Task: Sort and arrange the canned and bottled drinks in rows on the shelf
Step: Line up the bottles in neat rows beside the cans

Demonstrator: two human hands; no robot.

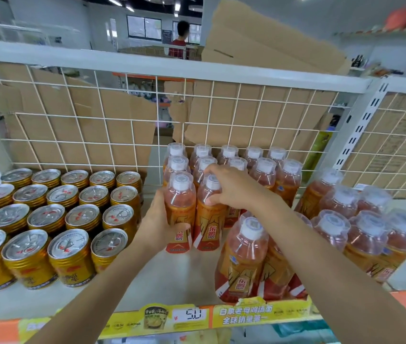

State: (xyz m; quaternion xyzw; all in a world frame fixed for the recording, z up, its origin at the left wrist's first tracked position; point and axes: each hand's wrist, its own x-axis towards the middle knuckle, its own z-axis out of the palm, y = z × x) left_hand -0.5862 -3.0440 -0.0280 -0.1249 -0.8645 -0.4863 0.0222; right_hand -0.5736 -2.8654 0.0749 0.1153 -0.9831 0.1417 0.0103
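Hands on 2 touching bottles at front of rows, middle of shelf (184,276), left hand (158,223) wrapped round body of front-left bottle (180,194), right hand (233,187) curled over cap of neighbouring bottle (209,219), gold cans (48,214) in rows at left.

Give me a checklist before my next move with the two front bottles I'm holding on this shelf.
1. Left hand grips the front-left bottle round its body: ok.
2. Right hand holds the neighbouring bottle, fingers curled over its cap: ok.
3. Both held bottles upright and side by side: ok.
4. Bottle rows behind upright and lined up: ok.
5. Gold cans stand in their own rows, apart from the bottles: ok.
6. Right-side bottle cluster set into rows: not ok, it is loosely bunched. Whether its nearest bottle leans: cannot tell.
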